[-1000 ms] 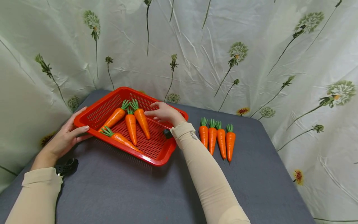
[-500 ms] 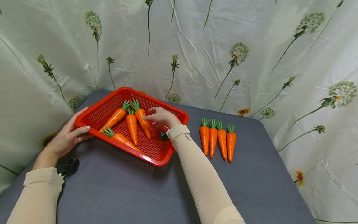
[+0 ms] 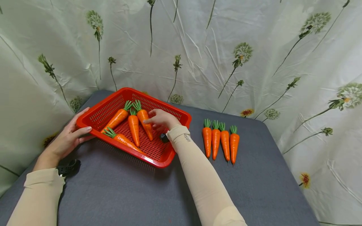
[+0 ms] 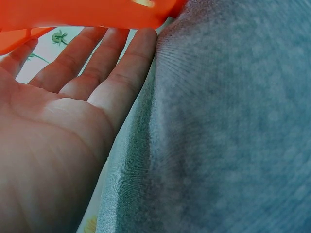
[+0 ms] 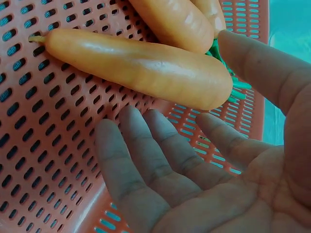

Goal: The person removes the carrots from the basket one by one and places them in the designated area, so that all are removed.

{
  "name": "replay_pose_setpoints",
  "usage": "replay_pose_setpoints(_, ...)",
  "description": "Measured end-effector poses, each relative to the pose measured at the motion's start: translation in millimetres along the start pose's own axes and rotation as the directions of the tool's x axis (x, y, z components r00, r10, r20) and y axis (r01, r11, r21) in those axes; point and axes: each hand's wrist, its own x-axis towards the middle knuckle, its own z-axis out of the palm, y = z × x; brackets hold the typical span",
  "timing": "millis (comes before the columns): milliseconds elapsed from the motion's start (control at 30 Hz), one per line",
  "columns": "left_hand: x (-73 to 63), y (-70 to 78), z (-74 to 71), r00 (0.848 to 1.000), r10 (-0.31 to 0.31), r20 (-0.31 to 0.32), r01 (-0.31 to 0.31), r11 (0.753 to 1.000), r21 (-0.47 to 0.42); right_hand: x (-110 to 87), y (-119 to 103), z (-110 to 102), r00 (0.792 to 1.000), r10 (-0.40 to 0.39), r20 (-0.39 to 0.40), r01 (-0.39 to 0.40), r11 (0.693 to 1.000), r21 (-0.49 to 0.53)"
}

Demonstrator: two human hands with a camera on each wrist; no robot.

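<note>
A red slotted plastic basket (image 3: 165, 157) holds several orange carrots with green tops. My left hand (image 3: 66, 136) grips its left corner, thumb at the front rim and fingers against the outside. In the left wrist view, those fingers (image 4: 124, 80) reach up to the basket's red edge. My right hand (image 3: 162, 119) is inside the basket, beside the rightmost carrot (image 3: 145, 124). In the right wrist view, its thumb (image 5: 257, 63) reaches toward the green-top end of that carrot (image 5: 141, 68), while the other fingers lie spread and loosely bent along its near side.
A row of several more carrots (image 3: 224, 141) lies on the grey cloth-covered table (image 3: 268, 182), right of the basket. Behind stands a pale curtain (image 3: 203, 56) with a dandelion print. A black wrist strap (image 3: 69, 168) is on the left wrist.
My right hand has moved left and lower into the basket, coming up to the rightmost carrot. The left hand stays at the basket's corner, and the carrots have not moved.
</note>
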Motion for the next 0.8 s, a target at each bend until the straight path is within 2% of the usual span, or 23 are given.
replay_pose_setpoints(167, -0.3, 0.6, -0.4, 1.0, -0.015, -0.009, 0.016, 0.999, 0.04, 5.4, -1, 4, 0.999, 0.031, 0.013, -0.031, 0.999, -0.007)
replay_pose_setpoints(400, -0.5, 1.5, 0.2, 1.0, -0.011, -0.011, 0.012, 0.999, 0.044, 7.8, -3, 5, 0.999, 0.041, 0.03, -0.04, 0.999, -0.031)
replay_pose_setpoints(633, 0.2, 1.9, 0.2, 1.0, -0.011, -0.005, 0.012, 0.999, 0.03, 6.3, -7, 9, 0.998, 0.057, 0.028, -0.058, 0.998, 0.028)
replay_pose_setpoints(800, -0.5, 1.1, -0.4, 1.0, -0.009, -0.005, 0.009, 1.0, 0.026, 7.7, -8, 12, 0.998, 0.057, 0.025, -0.058, 0.998, 0.027)
